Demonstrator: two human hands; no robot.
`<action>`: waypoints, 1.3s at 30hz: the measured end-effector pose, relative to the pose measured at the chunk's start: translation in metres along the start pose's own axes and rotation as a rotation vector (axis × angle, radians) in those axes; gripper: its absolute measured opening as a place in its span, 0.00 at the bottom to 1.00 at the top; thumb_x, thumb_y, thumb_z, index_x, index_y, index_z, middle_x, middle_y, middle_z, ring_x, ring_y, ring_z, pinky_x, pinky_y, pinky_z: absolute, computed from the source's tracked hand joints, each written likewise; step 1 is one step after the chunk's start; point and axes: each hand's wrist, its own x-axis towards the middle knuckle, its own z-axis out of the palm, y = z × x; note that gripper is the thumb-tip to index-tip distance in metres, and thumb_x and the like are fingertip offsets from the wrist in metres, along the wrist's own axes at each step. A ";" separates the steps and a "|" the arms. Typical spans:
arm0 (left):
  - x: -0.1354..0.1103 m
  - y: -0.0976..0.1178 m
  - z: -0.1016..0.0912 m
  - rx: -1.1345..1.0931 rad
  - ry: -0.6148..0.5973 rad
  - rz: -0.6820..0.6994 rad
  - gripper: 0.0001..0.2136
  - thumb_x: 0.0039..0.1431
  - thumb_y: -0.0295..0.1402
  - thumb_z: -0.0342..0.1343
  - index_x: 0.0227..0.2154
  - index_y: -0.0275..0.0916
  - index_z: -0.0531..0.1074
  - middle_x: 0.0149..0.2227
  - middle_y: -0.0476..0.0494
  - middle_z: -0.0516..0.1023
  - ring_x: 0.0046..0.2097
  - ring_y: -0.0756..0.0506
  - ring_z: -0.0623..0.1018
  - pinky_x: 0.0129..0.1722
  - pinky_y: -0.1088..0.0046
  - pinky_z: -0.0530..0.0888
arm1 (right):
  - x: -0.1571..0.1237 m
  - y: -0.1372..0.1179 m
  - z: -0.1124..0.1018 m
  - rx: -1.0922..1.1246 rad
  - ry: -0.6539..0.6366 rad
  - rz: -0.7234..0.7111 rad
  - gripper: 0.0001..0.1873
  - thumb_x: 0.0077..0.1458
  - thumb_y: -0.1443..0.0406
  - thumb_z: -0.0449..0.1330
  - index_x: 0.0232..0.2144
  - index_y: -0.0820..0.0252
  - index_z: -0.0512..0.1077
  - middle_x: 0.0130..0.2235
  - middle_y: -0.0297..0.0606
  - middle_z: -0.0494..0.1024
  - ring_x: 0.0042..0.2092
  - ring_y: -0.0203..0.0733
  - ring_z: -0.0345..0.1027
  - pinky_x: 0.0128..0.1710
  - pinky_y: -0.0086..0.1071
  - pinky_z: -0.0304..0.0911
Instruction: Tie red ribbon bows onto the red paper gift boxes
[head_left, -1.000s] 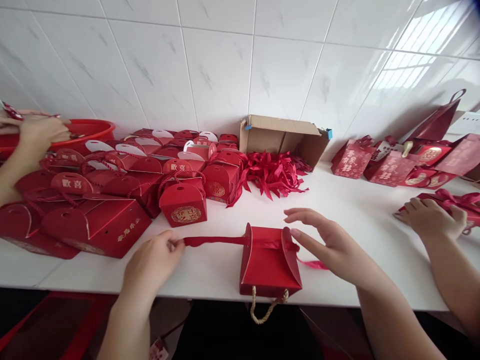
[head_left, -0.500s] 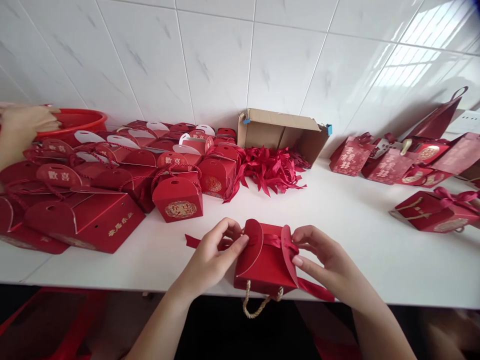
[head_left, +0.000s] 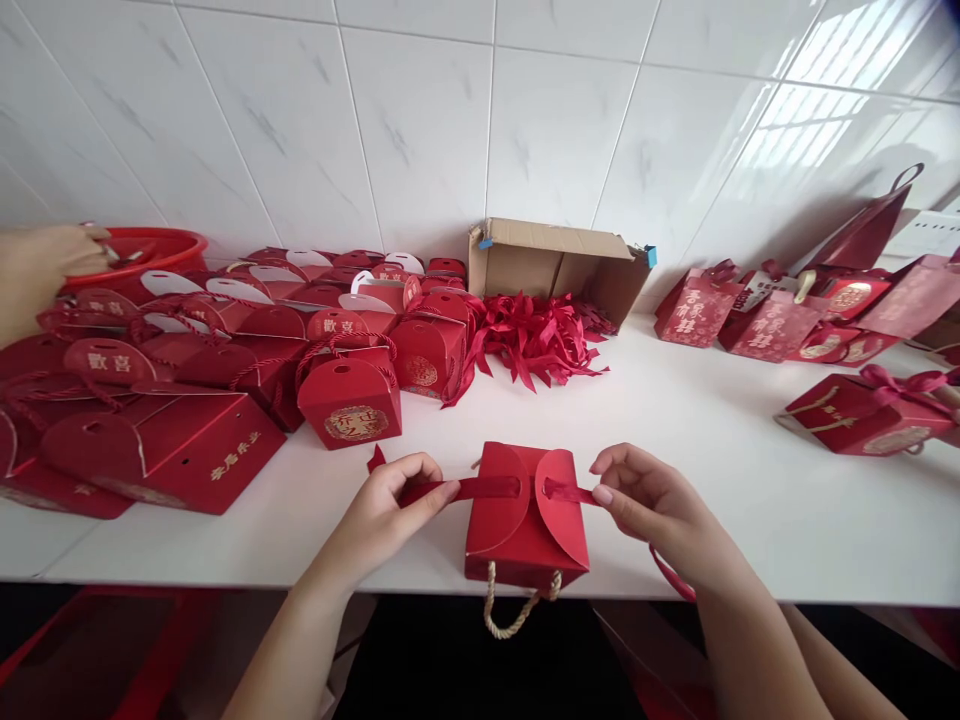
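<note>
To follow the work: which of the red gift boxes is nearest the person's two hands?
The red box at the front edge of the table, between left hand and right hand; each pinches an end of its ribbon.

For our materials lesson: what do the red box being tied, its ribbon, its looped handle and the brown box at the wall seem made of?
Red box: probably matte card, crisp folds, stiff rounded flaps. Ribbon: likely satin fabric, flat, slightly glossy. Handle: twisted cream cord, strands visible. Brown box: apparently corrugated cardboard, dull, flaps bent.
</note>
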 end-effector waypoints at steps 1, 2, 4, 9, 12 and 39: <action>0.000 -0.003 0.000 0.017 0.033 0.002 0.13 0.55 0.44 0.55 0.25 0.39 0.65 0.27 0.50 0.67 0.31 0.48 0.68 0.32 0.74 0.66 | 0.000 0.001 -0.001 -0.024 0.040 -0.024 0.16 0.56 0.53 0.58 0.38 0.58 0.65 0.26 0.30 0.61 0.26 0.32 0.53 0.24 0.27 0.52; 0.000 -0.005 -0.001 0.050 0.091 0.010 0.12 0.55 0.43 0.56 0.27 0.40 0.67 0.29 0.48 0.69 0.33 0.46 0.70 0.33 0.74 0.67 | 0.000 0.001 -0.003 -0.055 0.101 -0.062 0.15 0.56 0.53 0.58 0.37 0.58 0.65 0.28 0.32 0.63 0.28 0.34 0.56 0.27 0.28 0.55; -0.004 -0.007 -0.001 0.172 0.272 0.054 0.10 0.53 0.42 0.58 0.32 0.41 0.69 0.35 0.46 0.73 0.40 0.43 0.72 0.39 0.71 0.68 | -0.005 0.001 -0.006 -0.111 0.252 -0.152 0.13 0.56 0.54 0.58 0.35 0.57 0.66 0.30 0.34 0.65 0.31 0.36 0.58 0.30 0.29 0.57; -0.032 -0.006 -0.001 0.414 0.383 0.109 0.07 0.56 0.40 0.55 0.31 0.43 0.72 0.35 0.45 0.76 0.41 0.41 0.74 0.44 0.67 0.69 | -0.037 -0.005 -0.008 -0.103 0.020 -0.074 0.18 0.58 0.52 0.54 0.25 0.57 0.68 0.21 0.31 0.61 0.22 0.33 0.51 0.22 0.29 0.49; -0.052 -0.007 0.005 0.445 0.097 0.053 0.10 0.61 0.38 0.50 0.39 0.47 0.75 0.38 0.45 0.77 0.41 0.41 0.74 0.43 0.67 0.70 | -0.049 -0.004 -0.003 -0.188 -0.243 0.044 0.17 0.57 0.51 0.55 0.32 0.57 0.75 0.20 0.32 0.64 0.21 0.34 0.54 0.21 0.30 0.49; -0.011 0.008 0.028 -1.102 0.491 -0.162 0.14 0.53 0.38 0.59 0.42 0.42 0.77 0.39 0.45 0.79 0.40 0.48 0.76 0.37 0.75 0.74 | -0.009 0.018 0.024 0.792 0.660 -0.259 0.06 0.48 0.64 0.67 0.32 0.52 0.78 0.36 0.31 0.78 0.28 0.31 0.67 0.27 0.29 0.65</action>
